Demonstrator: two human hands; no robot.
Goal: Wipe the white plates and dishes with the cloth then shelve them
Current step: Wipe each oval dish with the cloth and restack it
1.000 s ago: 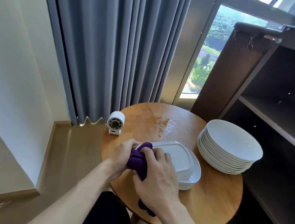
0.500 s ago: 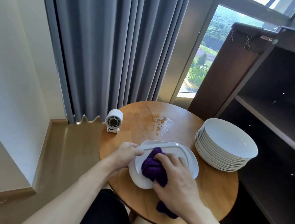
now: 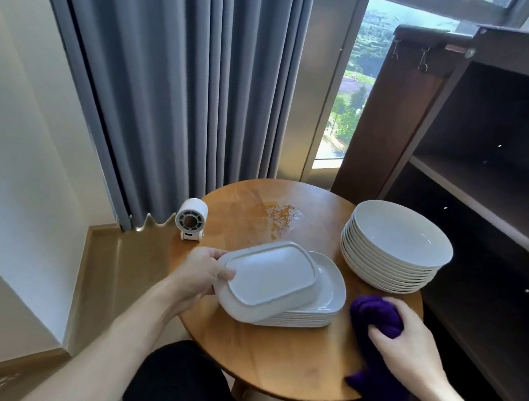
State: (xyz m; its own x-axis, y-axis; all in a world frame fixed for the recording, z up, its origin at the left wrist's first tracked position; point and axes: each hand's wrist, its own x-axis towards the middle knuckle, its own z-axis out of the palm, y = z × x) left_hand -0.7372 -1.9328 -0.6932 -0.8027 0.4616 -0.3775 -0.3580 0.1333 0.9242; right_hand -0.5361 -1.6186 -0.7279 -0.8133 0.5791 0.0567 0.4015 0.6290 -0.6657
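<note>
L hand (image 3: 202,271) gripped dish (image 3: 269,280) by rim, now flipped base-up over plate stack (image 3: 329,290). R hand (image 3: 404,337), fingers curled round cloth (image 3: 375,312), had withdrawn to table (image 3: 274,361) edge. Inside prob. done; base next.

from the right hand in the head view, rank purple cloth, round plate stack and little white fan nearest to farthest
1. purple cloth: gripped in the right hand itself.
2. round plate stack: just beyond the hand, on the right side of the table.
3. white fan: across the table, at its far left edge.
</note>
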